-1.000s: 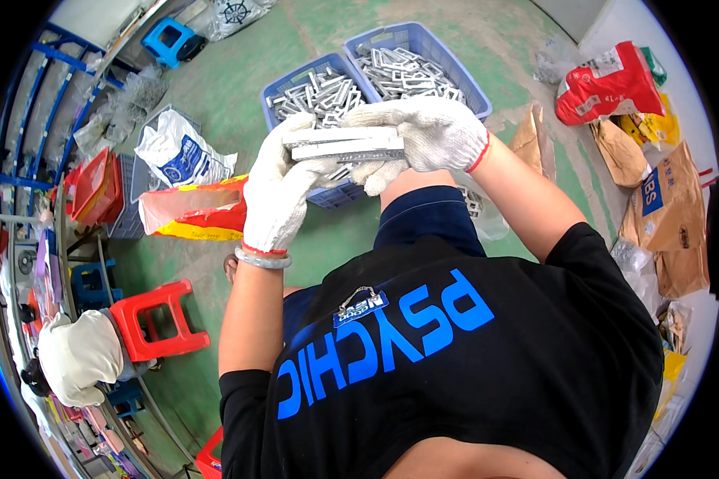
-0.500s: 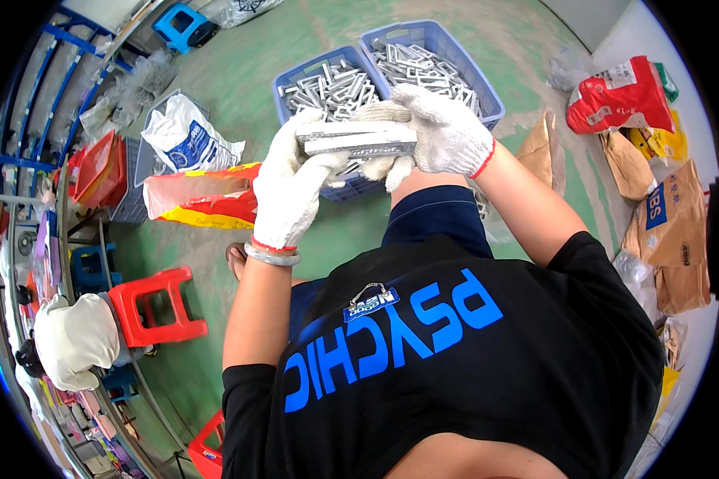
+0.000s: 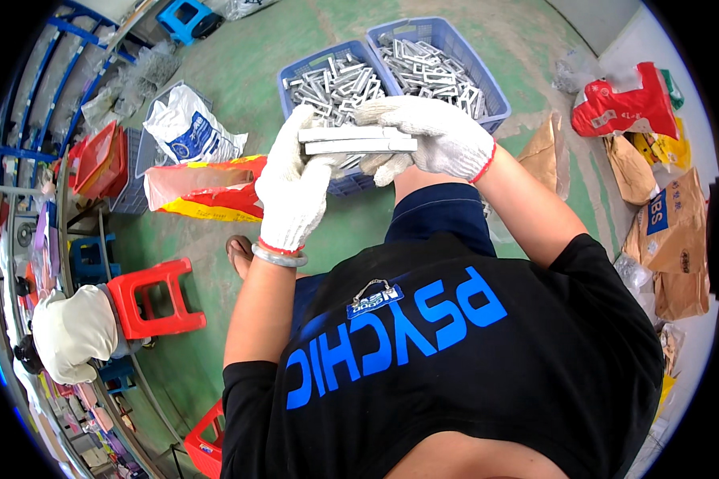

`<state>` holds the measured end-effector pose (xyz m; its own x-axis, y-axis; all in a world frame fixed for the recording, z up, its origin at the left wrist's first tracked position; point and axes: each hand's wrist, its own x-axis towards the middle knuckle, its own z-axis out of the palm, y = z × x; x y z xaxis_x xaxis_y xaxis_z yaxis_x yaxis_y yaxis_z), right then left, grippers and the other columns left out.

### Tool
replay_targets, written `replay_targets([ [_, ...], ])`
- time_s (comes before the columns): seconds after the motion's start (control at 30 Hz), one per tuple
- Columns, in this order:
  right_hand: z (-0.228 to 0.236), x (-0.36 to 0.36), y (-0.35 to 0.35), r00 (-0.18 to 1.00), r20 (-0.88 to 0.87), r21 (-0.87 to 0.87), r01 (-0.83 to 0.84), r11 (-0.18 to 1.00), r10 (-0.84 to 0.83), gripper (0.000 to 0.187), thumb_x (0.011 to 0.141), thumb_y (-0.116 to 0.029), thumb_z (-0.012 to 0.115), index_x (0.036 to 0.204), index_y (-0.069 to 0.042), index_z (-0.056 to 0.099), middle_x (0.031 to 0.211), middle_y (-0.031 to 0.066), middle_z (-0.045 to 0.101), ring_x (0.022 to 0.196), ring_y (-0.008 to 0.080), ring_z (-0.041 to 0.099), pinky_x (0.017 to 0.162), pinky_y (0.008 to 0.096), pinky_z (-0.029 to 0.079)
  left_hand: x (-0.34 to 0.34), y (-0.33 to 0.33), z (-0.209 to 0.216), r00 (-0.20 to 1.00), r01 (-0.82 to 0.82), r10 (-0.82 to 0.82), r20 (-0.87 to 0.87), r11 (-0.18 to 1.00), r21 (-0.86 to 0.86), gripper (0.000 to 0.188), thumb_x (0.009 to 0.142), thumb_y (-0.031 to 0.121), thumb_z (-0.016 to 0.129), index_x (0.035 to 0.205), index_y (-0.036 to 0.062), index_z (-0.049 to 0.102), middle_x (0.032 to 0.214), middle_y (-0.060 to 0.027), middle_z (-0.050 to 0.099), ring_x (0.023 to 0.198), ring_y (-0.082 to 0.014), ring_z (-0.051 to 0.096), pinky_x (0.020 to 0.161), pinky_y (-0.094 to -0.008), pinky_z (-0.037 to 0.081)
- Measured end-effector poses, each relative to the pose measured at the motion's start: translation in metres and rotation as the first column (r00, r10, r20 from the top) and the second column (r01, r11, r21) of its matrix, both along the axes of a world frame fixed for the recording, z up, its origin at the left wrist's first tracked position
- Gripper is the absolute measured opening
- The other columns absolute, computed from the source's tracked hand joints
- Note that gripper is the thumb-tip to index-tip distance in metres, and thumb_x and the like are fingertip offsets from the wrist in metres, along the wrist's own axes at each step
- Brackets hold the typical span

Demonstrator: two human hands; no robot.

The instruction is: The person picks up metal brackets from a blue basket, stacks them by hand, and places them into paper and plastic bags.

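Between my two gloved hands is a small stack of flat silver-grey metal frames (image 3: 358, 146), seen edge-on. My left hand (image 3: 290, 176), in a white knit glove, grips the stack's left end with the thumb along the near side. My right hand (image 3: 439, 137), gloved alike, closes round the right end, its fingers partly behind the metal. Just beyond the hands stand a left blue plastic basket (image 3: 289, 73) and a right blue plastic basket (image 3: 499, 104), both full of loose rectangular metal frames (image 3: 427, 68) like those I hold.
An open red and yellow sack (image 3: 204, 191) lies beside my left hand. Further left are a white sack (image 3: 192, 132), red crates (image 3: 100, 164), a red stool (image 3: 156, 299) and a seated person (image 3: 72, 335) at a workbench. Brown paper bags (image 3: 671, 231) and a red bag (image 3: 623, 104) line the right wall.
The held stack has tilted, so its upper face shows less and its edges show more plainly. My right hand has turned and dropped slightly around its end; the left keeps its grip.
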<state>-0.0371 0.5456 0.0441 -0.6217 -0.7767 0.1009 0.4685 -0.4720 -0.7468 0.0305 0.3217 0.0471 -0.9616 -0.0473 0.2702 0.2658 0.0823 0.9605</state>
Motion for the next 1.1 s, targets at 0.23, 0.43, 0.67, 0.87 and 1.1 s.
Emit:
replay_targets([
  [0.23,-0.001,0.0,-0.008,0.998,0.043,0.023,0.047,0.999,-0.048,0.062,0.087,-0.016,0.068,0.138,0.008,0.04,0.128,0.0225,0.056,0.107,0.0347,0.064,0.086,0.0458,0.057,0.002,-0.007,-0.002,0.989,-0.059,0.026,-0.149,0.973,-0.222,0.062,0.085,-0.012,0.043,0.145,-0.001,0.037,0.14,-0.0173,0.049,0.13,-0.0253,0.048,0.107,-0.0357,0.039],
  [0.43,-0.013,-0.003,-0.015,0.996,-0.01,-0.006,0.092,0.996,-0.093,0.065,0.082,-0.004,0.07,0.139,0.005,0.04,0.135,0.019,0.052,0.125,0.0318,0.052,0.095,0.0447,0.052,0.001,-0.012,-0.003,0.98,-0.068,0.021,-0.197,0.97,-0.233,0.068,0.082,-0.012,0.048,0.146,-0.0012,0.033,0.144,-0.0179,0.044,0.13,-0.0277,0.048,0.109,-0.0385,0.038],
  [0.67,-0.004,-0.002,-0.015,0.989,-0.041,0.03,0.141,0.99,-0.14,0.081,0.072,0.011,0.066,0.145,0.003,0.032,0.141,0.021,0.045,0.129,0.0315,0.049,0.095,0.0403,0.054,0.01,-0.009,0.021,0.891,0.28,-0.419,0.172,0.808,0.519,0.078,0.079,-0.01,0.062,0.147,0.0074,0.027,0.135,-0.0217,0.047,0.12,-0.0376,0.055,0.093,-0.0499,0.053],
  [0.87,0.014,0.008,-0.023,0.956,-0.243,0.057,0.183,0.982,-0.164,0.086,0.072,0.012,0.063,0.149,0.001,0.026,0.146,0.0202,0.039,0.13,0.0307,0.047,0.088,0.0382,0.056,0.01,-0.008,0.015,0.941,0.058,-0.221,0.254,0.85,0.524,0.067,0.079,-0.011,0.064,0.14,0.001,0.038,0.126,-0.0181,0.054,0.112,-0.0307,0.059,0.094,-0.0401,0.052],
  [1.1,0.021,0.01,-0.024,0.827,-0.499,0.083,0.341,0.936,-0.257,0.085,0.071,0.015,0.057,0.15,0.0,0.027,0.148,0.0178,0.038,0.13,0.0286,0.046,0.086,0.0348,0.055,0.015,-0.011,0.01,0.976,0.095,-0.186,0.114,0.831,0.548,0.056,0.079,-0.014,0.062,0.132,-0.0013,0.047,0.124,-0.0151,0.057,0.112,-0.0241,0.06,0.093,-0.0351,0.054],
])
